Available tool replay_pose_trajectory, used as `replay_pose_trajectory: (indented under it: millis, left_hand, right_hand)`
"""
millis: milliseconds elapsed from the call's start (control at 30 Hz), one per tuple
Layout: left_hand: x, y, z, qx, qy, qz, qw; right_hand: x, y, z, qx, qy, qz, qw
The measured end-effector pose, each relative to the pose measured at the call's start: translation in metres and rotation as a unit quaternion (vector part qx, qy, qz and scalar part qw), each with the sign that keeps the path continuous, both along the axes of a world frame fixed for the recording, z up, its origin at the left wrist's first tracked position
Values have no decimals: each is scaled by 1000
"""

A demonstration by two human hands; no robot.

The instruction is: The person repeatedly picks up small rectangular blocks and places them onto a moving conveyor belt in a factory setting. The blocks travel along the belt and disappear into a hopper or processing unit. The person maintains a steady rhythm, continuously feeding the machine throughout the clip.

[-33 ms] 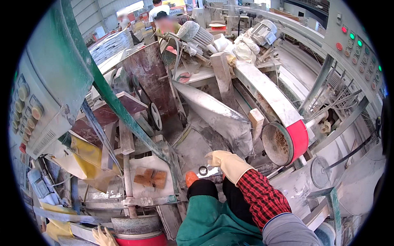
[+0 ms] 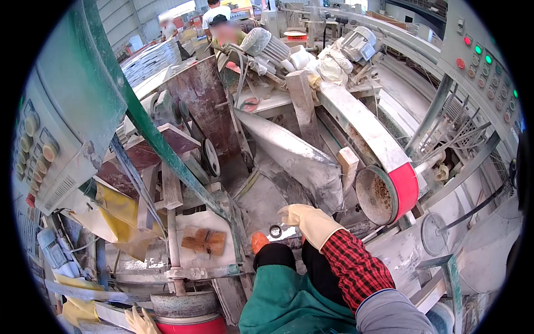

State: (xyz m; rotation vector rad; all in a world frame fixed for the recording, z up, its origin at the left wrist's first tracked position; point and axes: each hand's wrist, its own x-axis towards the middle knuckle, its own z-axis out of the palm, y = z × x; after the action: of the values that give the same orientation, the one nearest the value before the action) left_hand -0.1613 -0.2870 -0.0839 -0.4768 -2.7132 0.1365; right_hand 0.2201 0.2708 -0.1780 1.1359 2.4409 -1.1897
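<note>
My right hand (image 2: 312, 224), in a cream rubber glove, hangs over my knee with its fingers stretched loosely to the left. Nothing shows in it, though the underside of the fingers is hidden. Just left of and below its fingertips is a small dark ring (image 2: 275, 231); I cannot tell what it belongs to. At the lower left edge, my left hand (image 2: 141, 321), gloved alike, has its fingers apart beside a roller with a red belt (image 2: 192, 324). Part of that hand is cut off by the frame. A green apron (image 2: 289, 298) covers my lap.
To the right runs a long sanding belt (image 2: 364, 125) over a red-banded roller (image 2: 403, 192). Control panels (image 2: 486, 67) stand on both sides. A green post (image 2: 158, 147) slants across the left. A wooden block (image 2: 203, 240) lies left of my legs. A co-worker (image 2: 225, 33) is behind the motors (image 2: 266, 47).
</note>
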Motion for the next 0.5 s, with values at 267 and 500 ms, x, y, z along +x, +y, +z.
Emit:
replay_pose_trajectory:
  millis: [267,500]
  left_hand:
    - [-5,-7,-17,29,6,5,1000]
    - [5,9,-12,24,-25,21,999]
  right_hand:
    - [-8,-8,25,6,-34,4,999]
    - [-1,5,-6,10,-19,12,1000]
